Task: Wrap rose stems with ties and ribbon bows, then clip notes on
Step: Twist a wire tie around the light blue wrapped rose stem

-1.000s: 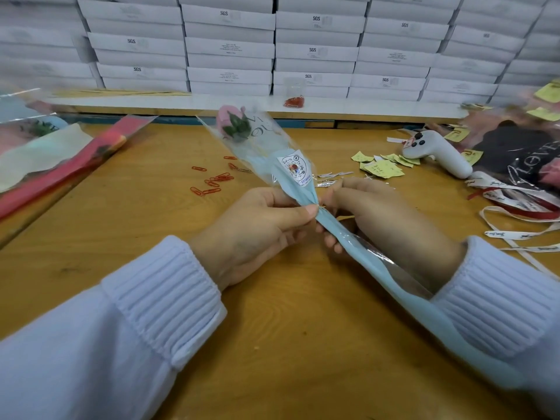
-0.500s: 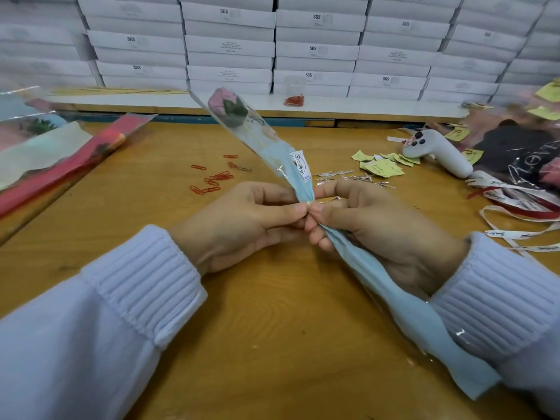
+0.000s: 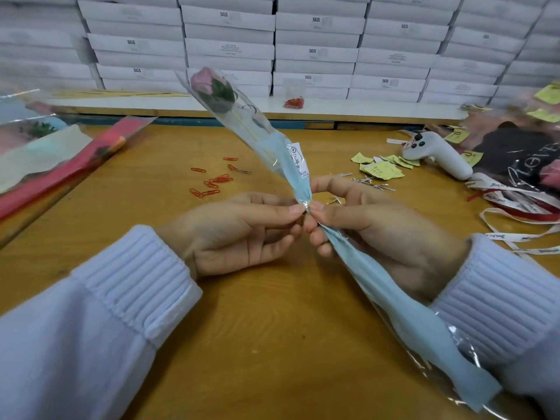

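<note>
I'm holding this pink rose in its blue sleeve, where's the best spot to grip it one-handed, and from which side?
Probably the gathered waist of the rose sleeve, just below its white label, where the film is narrowest and the left hand and right hand pinch it. Come in from the side with a pinch; the wider end round the bloom would likely crumple.

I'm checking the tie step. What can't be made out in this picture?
Head view:
Any tie at the pinch: hidden by fingers of the left hand and right hand.
Tail of the rose sleeve: cut off by the bottom edge.
Sticker print: too small.
Wrapped roses, far left: blurred.
</note>
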`<state>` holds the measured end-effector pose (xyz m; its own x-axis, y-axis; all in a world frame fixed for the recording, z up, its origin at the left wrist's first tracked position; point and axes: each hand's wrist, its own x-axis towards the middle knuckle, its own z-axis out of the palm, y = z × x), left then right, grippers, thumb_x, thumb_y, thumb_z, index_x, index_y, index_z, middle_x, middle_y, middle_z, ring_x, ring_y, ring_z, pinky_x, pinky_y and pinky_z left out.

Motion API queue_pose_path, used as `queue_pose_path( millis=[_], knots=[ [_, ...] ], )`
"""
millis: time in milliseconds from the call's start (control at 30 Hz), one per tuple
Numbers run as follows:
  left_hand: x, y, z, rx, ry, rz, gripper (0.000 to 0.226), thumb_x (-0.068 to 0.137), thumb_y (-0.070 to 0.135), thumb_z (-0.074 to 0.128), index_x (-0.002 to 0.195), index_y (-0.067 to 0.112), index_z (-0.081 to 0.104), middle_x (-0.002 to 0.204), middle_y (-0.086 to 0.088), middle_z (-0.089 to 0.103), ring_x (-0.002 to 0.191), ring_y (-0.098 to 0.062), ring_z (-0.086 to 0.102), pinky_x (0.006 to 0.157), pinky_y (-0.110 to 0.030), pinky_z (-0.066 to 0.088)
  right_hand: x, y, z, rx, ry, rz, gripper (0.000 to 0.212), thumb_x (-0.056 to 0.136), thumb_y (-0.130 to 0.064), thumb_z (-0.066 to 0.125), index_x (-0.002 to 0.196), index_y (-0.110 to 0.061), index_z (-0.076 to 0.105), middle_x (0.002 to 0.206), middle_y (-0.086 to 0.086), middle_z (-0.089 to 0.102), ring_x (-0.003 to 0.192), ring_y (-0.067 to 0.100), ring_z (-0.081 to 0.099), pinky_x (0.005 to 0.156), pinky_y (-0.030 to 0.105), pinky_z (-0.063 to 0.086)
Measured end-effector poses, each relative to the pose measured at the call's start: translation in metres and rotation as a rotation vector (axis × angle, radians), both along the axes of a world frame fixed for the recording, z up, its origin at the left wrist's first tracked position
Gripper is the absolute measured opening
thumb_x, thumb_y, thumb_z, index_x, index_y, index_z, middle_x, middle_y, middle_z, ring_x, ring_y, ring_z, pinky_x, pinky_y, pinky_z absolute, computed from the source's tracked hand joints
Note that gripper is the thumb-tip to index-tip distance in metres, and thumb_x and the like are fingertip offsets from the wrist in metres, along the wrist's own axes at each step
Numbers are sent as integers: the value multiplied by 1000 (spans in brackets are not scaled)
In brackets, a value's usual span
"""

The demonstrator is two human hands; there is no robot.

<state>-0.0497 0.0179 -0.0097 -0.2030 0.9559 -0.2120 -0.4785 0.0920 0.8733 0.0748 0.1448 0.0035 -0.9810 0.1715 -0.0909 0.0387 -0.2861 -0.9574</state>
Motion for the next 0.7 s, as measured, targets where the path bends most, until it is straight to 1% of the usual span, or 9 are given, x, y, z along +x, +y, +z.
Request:
queue_pose_path(
  millis=[33, 133, 233, 333, 500, 567, 633, 700],
  knots=[
    [0, 0, -1, 13, -4, -1, 17, 70, 10, 70, 86, 9, 76, 76, -3, 68, 66, -6, 65, 58, -15, 54, 0, 1, 0, -13, -6, 7, 40, 70, -8, 61, 110, -7, 55, 59, 5, 63, 47, 10, 61, 43, 18, 49],
    [1, 1, -3, 44, -4, 44, 19, 74, 5, 65, 90, 7, 75, 81, -6, 70, 72, -8, 67, 63, -17, 55, 0, 4, 1, -57, -33, 9, 46, 69, -8, 61, 114, -8, 55, 59, 5, 63, 47, 9, 61, 42, 18, 49],
    [6, 4, -4, 22, 43, 138, 28, 68, 6, 63, 96, 3, 68, 77, -5, 70, 69, -8, 67, 64, -17, 55, -1, 5, 1, -72, -47, 11, 44, 68, -8, 61, 112, -9, 56, 59, 4, 62, 46, 8, 61, 41, 17, 48],
    [9, 6, -3, 29, 103, 206, 34, 66, 9, 63, 99, 2, 64, 75, -4, 67, 66, -8, 64, 63, -17, 53, 0, 4, 1, -74, -39, 14, 42, 69, -9, 61, 110, -10, 56, 59, 4, 62, 46, 8, 60, 41, 18, 49],
    [10, 6, 0, 49, 80, 191, 29, 72, 12, 65, 100, 5, 64, 73, -5, 63, 65, -10, 60, 61, -18, 51, 0, 4, 2, -66, -23, 1, 33, 78, -4, 58, 111, -8, 55, 58, 5, 61, 45, 9, 59, 41, 19, 49],
    [8, 5, 0, 63, 54, 161, 27, 74, 8, 68, 101, 4, 66, 73, -5, 63, 65, -10, 60, 61, -19, 52, 0, 4, 1, -76, -18, 3, 34, 76, -4, 58, 110, -8, 55, 58, 6, 60, 45, 10, 59, 41, 19, 48],
    [8, 3, 0, 72, 58, 146, 24, 72, 11, 67, 95, 4, 68, 72, -5, 63, 64, -9, 60, 61, -19, 53, 0, 3, 1, -76, -12, 0, 35, 71, -6, 60, 106, -9, 56, 58, 6, 60, 44, 10, 59, 41, 19, 48],
    [9, 4, -1, 77, 111, 160, 13, 72, 10, 74, 84, 6, 70, 72, -5, 63, 64, -10, 59, 62, -19, 53, 0, 3, 0, -73, -7, -7, 34, 70, -7, 60, 104, -10, 56, 58, 6, 60, 44, 10, 58, 41, 19, 48]
  ],
)
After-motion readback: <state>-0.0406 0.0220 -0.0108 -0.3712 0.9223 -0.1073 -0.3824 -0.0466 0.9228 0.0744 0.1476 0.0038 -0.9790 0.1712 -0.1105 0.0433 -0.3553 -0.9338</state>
